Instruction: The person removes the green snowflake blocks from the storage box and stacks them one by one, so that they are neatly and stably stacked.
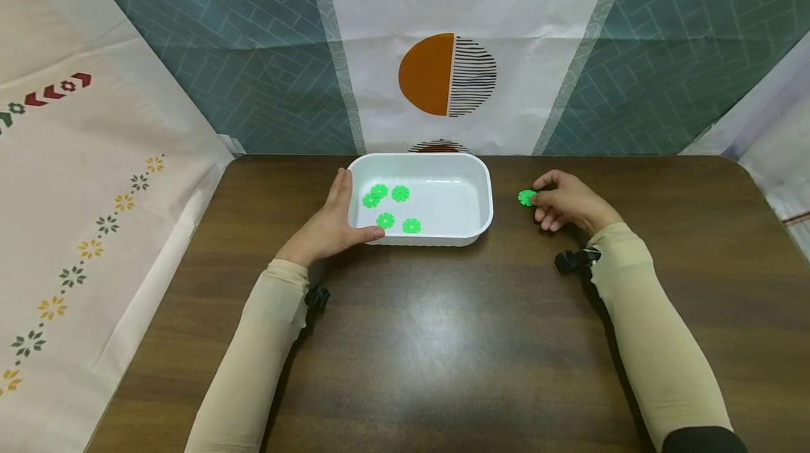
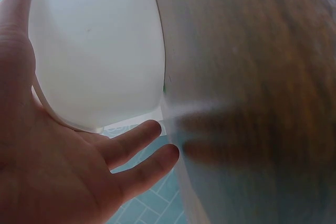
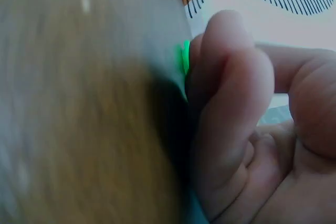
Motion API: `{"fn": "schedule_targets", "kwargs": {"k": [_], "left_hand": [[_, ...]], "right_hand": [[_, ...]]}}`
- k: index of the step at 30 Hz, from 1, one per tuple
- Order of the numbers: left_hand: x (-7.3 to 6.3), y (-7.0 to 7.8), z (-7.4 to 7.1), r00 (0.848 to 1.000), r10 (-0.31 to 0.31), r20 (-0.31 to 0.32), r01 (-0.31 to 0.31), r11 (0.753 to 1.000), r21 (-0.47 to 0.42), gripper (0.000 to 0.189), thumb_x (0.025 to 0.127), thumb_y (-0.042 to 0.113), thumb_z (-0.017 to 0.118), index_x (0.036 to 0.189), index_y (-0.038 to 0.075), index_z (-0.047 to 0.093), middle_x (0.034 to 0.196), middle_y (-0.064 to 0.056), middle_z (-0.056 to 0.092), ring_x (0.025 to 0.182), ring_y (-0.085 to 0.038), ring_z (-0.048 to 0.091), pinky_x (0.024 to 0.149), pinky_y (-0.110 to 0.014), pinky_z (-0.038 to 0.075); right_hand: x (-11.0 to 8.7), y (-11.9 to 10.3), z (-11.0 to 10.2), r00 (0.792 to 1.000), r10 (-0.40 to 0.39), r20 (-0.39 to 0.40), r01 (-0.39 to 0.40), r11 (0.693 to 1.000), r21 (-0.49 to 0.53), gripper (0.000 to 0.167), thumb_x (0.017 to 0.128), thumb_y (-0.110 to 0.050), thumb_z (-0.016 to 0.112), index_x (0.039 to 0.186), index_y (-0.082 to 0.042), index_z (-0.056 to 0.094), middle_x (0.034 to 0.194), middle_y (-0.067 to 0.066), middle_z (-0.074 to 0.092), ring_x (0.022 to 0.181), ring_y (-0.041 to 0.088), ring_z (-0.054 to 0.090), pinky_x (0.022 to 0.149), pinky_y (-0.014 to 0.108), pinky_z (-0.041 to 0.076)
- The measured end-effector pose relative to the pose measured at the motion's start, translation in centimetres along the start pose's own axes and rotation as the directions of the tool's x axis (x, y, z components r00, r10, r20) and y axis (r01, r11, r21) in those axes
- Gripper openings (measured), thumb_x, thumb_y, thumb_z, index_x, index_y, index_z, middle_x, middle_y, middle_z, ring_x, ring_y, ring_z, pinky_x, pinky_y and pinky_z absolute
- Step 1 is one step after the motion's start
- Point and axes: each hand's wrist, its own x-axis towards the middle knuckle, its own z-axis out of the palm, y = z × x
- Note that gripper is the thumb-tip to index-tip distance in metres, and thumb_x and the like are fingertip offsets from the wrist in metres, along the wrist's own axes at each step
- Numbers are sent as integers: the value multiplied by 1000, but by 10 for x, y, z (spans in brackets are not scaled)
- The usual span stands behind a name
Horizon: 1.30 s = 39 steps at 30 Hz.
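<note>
A white rectangular tray (image 1: 443, 207) stands on the table, with several green flower-shaped discs (image 1: 400, 193) lying in its left half. My left hand (image 1: 329, 226) rests against the tray's left front corner, its thumb along the front rim and its fingers along the left side. Two straight fingers (image 2: 142, 179) stick out past the tray's end in the left wrist view. To the right of the tray, my right hand (image 1: 569, 203) holds one more green disc (image 1: 525, 198) at its fingertips, close to the tabletop. Its curled fingers partly hide that disc in the right wrist view.
The brown wooden table (image 1: 430, 340) has its back edge just behind the tray. A patterned cloth (image 1: 253, 52) hangs behind it. An embroidered pale cloth (image 1: 95, 193) hangs at the left. Each wrist carries a black camera.
</note>
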Motion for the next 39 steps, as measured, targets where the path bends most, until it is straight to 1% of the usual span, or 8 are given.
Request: {"fn": "schedule_targets", "kwargs": {"k": [4, 7, 15, 21, 23, 26, 32, 39], "left_hand": [[-1, -1, 0, 1000, -9, -3, 9, 1000, 5, 133, 80, 65, 75, 159, 14, -19, 166, -3, -22, 150, -36, 14, 114, -51, 28], [-1, -2, 0, 1000, -13, -3, 13, 1000, 11, 133, 80, 66, 75, 159, 14, -19, 166, -3, -22, 149, -38, 17, 113, -52, 29], [-1, -2, 1, 1000, -14, -4, 14, 1000, 4, 131, 82, 60, 77, 159, 15, -19, 166, -5, -21, 149, -38, 19, 113, -52, 31], [-1, -2, 1, 1000, -15, -1, 15, 1000, 12, 131, 82, 59, 77, 159, 14, -19, 167, -6, -20, 148, -40, 20, 112, -52, 31], [0, -2, 1, 1000, -13, -1, 13, 1000, 13, 132, 82, 61, 77, 159, 13, -19, 167, -7, -20, 148, -40, 21, 112, -52, 32], [0, -2, 1, 1000, -13, 1, 13, 1000, 10, 132, 81, 63, 76, 159, 14, -18, 167, -6, -20, 148, -39, 20, 112, -52, 32], [1, -1, 1, 1000, -24, 9, 24, 1000, 0, 132, 80, 65, 75, 159, 17, -19, 167, -4, -21, 150, -37, 17, 113, -52, 31], [2, 0, 1, 1000, -26, 6, 26, 1000, 5, 132, 80, 65, 75, 159, 17, -19, 167, -3, -21, 149, -37, 18, 113, -51, 31]], "right_hand": [[-4, -5, 5, 999, -33, -32, 26, 980, -199, 59, 97, -20, 69, 136, 3, 31, 69, 13, 60, 50, 21, 60, 49, 34, 53], [-6, -9, 9, 997, -50, -53, 32, 954, -298, 60, 95, -22, 72, 135, 1, 33, 69, 15, 59, 49, 23, 59, 49, 36, 52], [-7, -13, 16, 993, -67, -94, 23, 913, -406, 46, 95, -18, 71, 125, -1, 40, 71, 18, 59, 51, 26, 61, 51, 39, 54], [-9, -16, 19, 988, -109, -108, 41, 863, -504, 37, 96, -19, 68, 118, 0, 45, 72, 17, 60, 53, 26, 63, 51, 38, 54], [-10, -18, 20, 987, -113, -113, 37, 851, -524, 36, 96, -19, 68, 117, 0, 46, 74, 18, 60, 54, 26, 63, 51, 38, 54], [-12, -19, 20, 986, -108, -123, 27, 847, -531, 36, 96, -19, 68, 117, 0, 46, 76, 18, 60, 55, 26, 63, 52, 38, 55], [-15, -20, 18, 988, -100, -115, 25, 850, -527, 37, 97, -19, 68, 118, 1, 46, 79, 19, 59, 56, 26, 64, 53, 38, 56], [-15, -21, 16, 989, -106, -105, 35, 850, -526, 35, 97, -20, 68, 116, 0, 47, 80, 20, 59, 58, 27, 63, 54, 40, 56]]}}
